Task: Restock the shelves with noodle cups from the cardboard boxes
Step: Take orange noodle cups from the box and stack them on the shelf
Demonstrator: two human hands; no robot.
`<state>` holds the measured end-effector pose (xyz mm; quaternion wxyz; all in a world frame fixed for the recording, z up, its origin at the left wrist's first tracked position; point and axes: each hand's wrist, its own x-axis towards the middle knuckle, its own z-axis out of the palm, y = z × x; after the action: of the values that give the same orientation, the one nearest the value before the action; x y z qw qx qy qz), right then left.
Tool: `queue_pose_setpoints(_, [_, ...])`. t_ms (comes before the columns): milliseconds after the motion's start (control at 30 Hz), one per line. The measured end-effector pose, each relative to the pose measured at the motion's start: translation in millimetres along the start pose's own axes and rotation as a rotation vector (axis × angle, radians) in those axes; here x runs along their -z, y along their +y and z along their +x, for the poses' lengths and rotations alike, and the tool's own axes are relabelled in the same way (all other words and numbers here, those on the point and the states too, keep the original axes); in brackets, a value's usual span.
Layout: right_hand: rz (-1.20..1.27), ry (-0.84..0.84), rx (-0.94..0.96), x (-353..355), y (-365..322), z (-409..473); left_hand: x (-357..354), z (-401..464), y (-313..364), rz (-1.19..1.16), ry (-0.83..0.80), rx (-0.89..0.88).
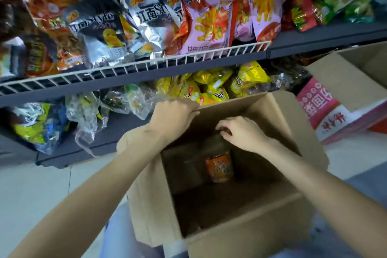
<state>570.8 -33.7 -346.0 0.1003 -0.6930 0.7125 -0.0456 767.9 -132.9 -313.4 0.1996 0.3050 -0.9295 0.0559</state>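
Note:
An open brown cardboard box (240,228) stands on the floor in front of the shelves. Deep inside it sits one orange noodle cup (218,166), with a dark top. My left hand (173,117) grips the box's far flap at its upper left corner, fingers curled over the edge. My right hand (240,132) reaches down into the box just above the cup, fingers bent toward its top; whether they touch it I cannot tell.
A dark shelf with a white wire rail (134,67) holds silver and pink snack bags. The lower shelf (104,138) carries yellow and clear packets. A second open cardboard box (351,81) and a pink and white carton (322,109) stand at the right on the pale floor.

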Motion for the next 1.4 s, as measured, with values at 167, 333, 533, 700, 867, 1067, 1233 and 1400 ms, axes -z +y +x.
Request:
queue_pose_setpoints(167, [-0.221,-0.299,-0.043,-49.6,-2.9,-8.1,5.7,-18.4,26.2,0.015,0.120,-0.103])
queue_pose_setpoints(333, [-0.274,-0.395,-0.229,-113.1,1.7,-7.6,3.5,-26.6,25.5,0.013,0.129,-0.119])
queue_pose_setpoints(533, [-0.178,-0.359,-0.343,-158.1,-0.8,-0.1,1.5,-28.8,17.7,-0.035,0.105,-0.155])
queue_pose_setpoints(700, [-0.134,-0.272,-0.347,-156.5,9.7,5.8,-0.7,-24.1,14.5,-0.071,0.094,-0.147])
queue_pose_setpoints(867, [0.095,-0.124,-0.234,-88.7,-1.2,7.0,-5.0,-8.1,3.0,-0.095,0.064,-0.084])
queue_pose_setpoints(1067, [0.511,0.155,-0.169,41.7,-7.7,-14.6,-7.7,24.7,-36.7,-0.095,-0.210,0.244])
queue_pose_setpoints(1233, [0.713,0.543,-0.132,112.6,-7.2,-20.3,33.1,40.7,-24.3,-0.801,-0.175,0.440])
queue_pose_setpoints(1400, [0.772,0.876,0.024,165.2,-29.7,-11.8,84.8,62.2,18.8,-1.222,-0.122,0.268])
